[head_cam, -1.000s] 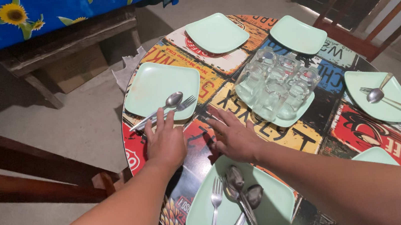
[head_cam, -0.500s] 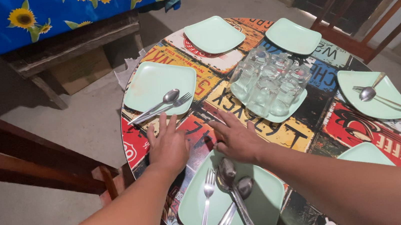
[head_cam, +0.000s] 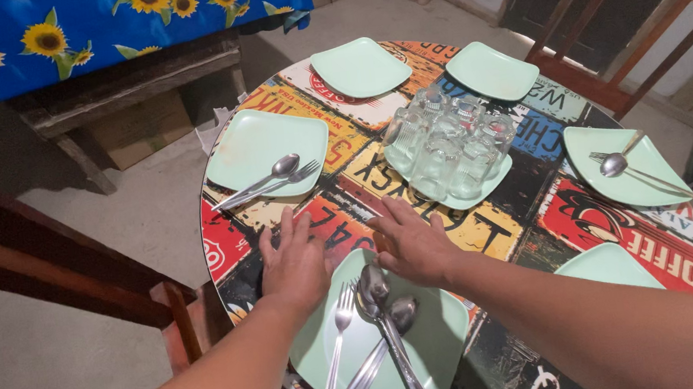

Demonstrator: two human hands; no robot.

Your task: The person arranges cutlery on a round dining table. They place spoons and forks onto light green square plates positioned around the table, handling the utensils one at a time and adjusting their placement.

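Plate (head_cam: 433,345) (mint green) just below both flat hands — left hand (head_cam: 293,261), right hand (head_cam: 411,243) empty, fingers spread.

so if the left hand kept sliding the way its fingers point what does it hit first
Most likely the mint green plate ahead of the left hand, probably at the spoon and fork lying across its near edge. Only bare tabletop lies between.

A pale green, square plastic plate (head_cam: 446,344) with rounded corners lies flat at the near edge of the round table, both hands resting just beyond its far rim. On it lie a steel fork (head_cam: 336,343) at the left, tines pointing away, and several steel spoons (head_cam: 381,308), bowls up, their handles crossing toward the near rim.
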